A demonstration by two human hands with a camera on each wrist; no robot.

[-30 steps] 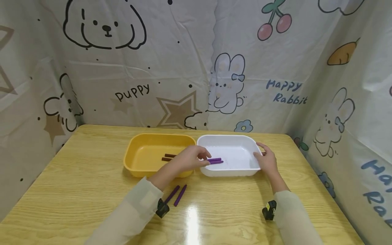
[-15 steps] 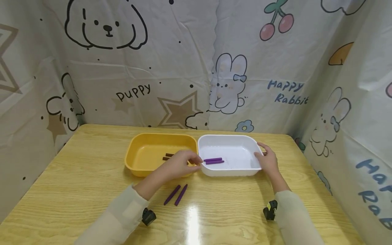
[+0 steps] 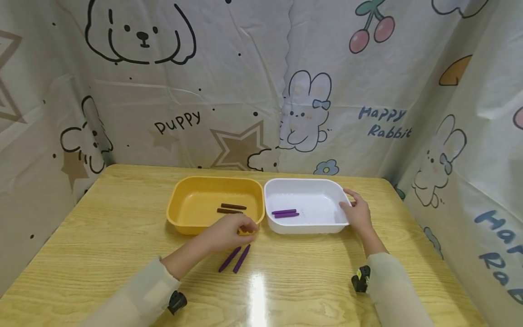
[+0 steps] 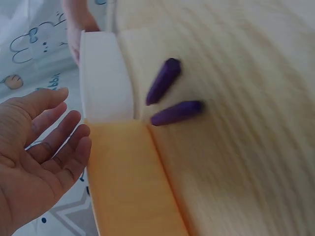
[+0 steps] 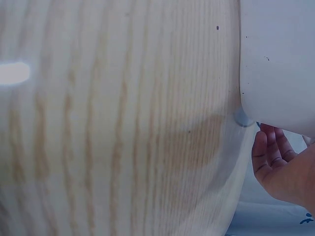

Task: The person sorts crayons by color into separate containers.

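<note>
You work at a light wood-grain table point(image 3: 102, 227) with pale cloth point(image 3: 229, 81) hung behind it and down both sides, printed with a puppy, rabbits, stars, cherries and lettering. The wood is glossy, and a bright glare point(image 3: 257, 299) lies toward the front.

Toward the back edge, the yellow tray point(image 3: 196, 200) and the white tray point(image 3: 306, 229) stand side by side, their rims touching or nearly so. A thin strip of wood separates them from the cloth. To the left of the yellow tray a wide stretch runs to the table's left edge; to the right of the white tray the strip is narrower, and your right hand point(image 3: 356, 212) takes up part of it. The broadest room is in front of both trays.

That right hand holds the white tray at its right end — thumb inside the rim, fingers round the outer side. Your left hand point(image 3: 229, 232) holds nothing; its fingers are loosely bent, with the thumb apart from them. It is at the yellow tray's front right corner, though you cannot tell whether it touches the rim.

Just in front of that corner, two loose purple sticks point(image 3: 242, 259) lie apart on the wood. Two more purple sticks point(image 3: 287, 215) lie in the white tray's left part, and two brown sticks point(image 3: 234, 206) in the yellow tray's right part.
</note>
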